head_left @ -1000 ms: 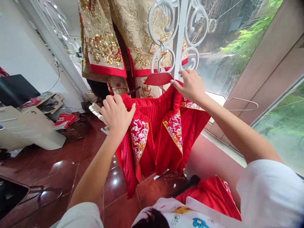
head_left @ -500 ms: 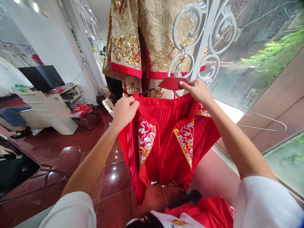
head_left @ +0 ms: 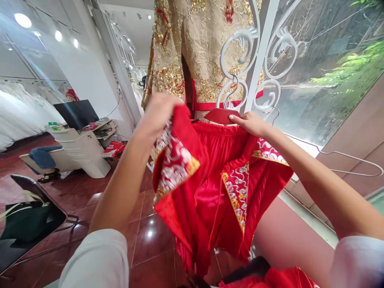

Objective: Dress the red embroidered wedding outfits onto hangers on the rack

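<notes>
A red pleated skirt [head_left: 210,192] with silver-and-gold embroidered panels hangs in front of me, its gathered waistband spread open. My left hand [head_left: 157,116], blurred by motion, is closed on the raised left end of the waistband, and the left embroidered panel swings up beneath it. With thumb on top, my right hand [head_left: 250,122] grips the red clothes hanger [head_left: 220,116] and the right side of the waist. The hanger's metal hook reaches up to the white scrollwork stand [head_left: 240,56]. My right fingers behind the cloth are hidden.
Behind the skirt hangs a gold-embroidered garment [head_left: 204,56] with red trim. A bare wire hanger [head_left: 354,160] juts out at the right by the window. At left are a chair with a dark bag [head_left: 24,220], a white desk [head_left: 87,152] and a seated person's leg.
My left hand has risen, lifting and folding the skirt's left side upward. My right hand keeps its hold at the hanger. The view has tilted up and shifted left.
</notes>
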`<state>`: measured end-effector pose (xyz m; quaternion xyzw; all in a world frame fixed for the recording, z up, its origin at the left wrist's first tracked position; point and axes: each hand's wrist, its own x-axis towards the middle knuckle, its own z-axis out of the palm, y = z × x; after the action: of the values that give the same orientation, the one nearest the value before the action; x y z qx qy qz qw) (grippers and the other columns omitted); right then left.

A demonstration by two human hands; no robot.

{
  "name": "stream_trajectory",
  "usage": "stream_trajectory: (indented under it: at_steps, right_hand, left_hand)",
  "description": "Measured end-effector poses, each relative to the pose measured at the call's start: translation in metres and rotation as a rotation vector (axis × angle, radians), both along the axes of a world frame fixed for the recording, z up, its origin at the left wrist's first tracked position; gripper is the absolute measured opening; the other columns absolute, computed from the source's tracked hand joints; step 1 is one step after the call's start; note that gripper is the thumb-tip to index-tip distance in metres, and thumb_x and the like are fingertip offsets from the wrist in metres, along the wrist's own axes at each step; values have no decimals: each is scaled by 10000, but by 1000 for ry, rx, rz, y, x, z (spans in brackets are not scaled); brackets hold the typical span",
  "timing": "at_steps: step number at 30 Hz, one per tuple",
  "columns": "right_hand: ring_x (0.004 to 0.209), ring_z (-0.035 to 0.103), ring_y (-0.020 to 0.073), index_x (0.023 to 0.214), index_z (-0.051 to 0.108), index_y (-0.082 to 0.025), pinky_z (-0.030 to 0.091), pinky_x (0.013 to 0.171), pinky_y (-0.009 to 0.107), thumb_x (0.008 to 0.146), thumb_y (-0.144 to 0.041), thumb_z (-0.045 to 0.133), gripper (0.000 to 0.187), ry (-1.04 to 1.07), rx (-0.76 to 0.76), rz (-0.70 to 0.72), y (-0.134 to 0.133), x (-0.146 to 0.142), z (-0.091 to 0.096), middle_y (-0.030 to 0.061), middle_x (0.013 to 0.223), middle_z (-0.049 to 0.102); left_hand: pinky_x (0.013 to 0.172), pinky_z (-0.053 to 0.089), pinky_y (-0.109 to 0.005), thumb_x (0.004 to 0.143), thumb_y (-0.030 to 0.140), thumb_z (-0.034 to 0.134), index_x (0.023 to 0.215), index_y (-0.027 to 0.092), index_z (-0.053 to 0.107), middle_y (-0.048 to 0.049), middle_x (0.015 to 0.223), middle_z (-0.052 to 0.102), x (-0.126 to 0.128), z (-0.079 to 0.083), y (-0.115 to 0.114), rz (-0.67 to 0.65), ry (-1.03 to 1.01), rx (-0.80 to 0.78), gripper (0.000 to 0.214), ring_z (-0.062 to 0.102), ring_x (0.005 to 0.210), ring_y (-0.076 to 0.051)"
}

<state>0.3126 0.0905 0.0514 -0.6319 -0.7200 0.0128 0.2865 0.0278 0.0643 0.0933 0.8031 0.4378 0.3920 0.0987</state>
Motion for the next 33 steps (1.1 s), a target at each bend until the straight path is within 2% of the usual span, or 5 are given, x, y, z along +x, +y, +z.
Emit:
stream_trajectory:
  at_steps: [3, 10, 22, 28, 33]
  right_hand:
    - [526, 376, 139, 527, 324, -196, 298, 553, 302, 825, -705, 367, 592, -54, 35, -42, -3, 4, 1, 11, 480, 318]
    - [603, 463, 177, 542, 420, -183, 327, 582, 303, 858, -665, 346, 582, -113, 143, -171, -16, -4, -4, 67, 564, 447]
    - [517, 315, 98, 556, 345, -182, 226, 550, 264, 857, -610, 375, 525, -19, 145, 71, -17, 33, -4, -23, 521, 327]
    - [519, 320, 115, 555, 389, -179, 181, 542, 270, 845, -570, 417, 487, -109, 376, -260, -23, 43, -31, 6, 514, 403]
    - [585, 449, 156, 725, 596, -178, 180, 554, 270, 867, -536, 404, 430, -134, 512, -400, -25, 34, -43, 59, 649, 580]
  left_hand:
    - [528, 345, -269, 831, 437, 442, 571, 157, 555, -21, 530, 509, 18, -17, -17, -230, 307, -166, 398, 452, 493, -107]
    - [697, 403, -306, 843, 561, 423, 884, 163, 630, -102, 836, 654, 24, -58, 24, 276, 309, 323, 451, 593, 829, -249]
    - [545, 415, -272, 772, 707, 411, 543, 169, 557, -51, 540, 605, 18, -42, 73, -346, 224, -553, 603, 513, 479, -152]
    - [483, 288, -225, 810, 590, 464, 533, 187, 352, 42, 451, 380, 21, -78, 71, -320, -102, -251, 502, 341, 438, -83]
    - [489, 212, -244, 843, 552, 434, 560, 198, 243, 50, 480, 262, 26, -79, 68, -288, -93, -167, 491, 253, 458, -75]
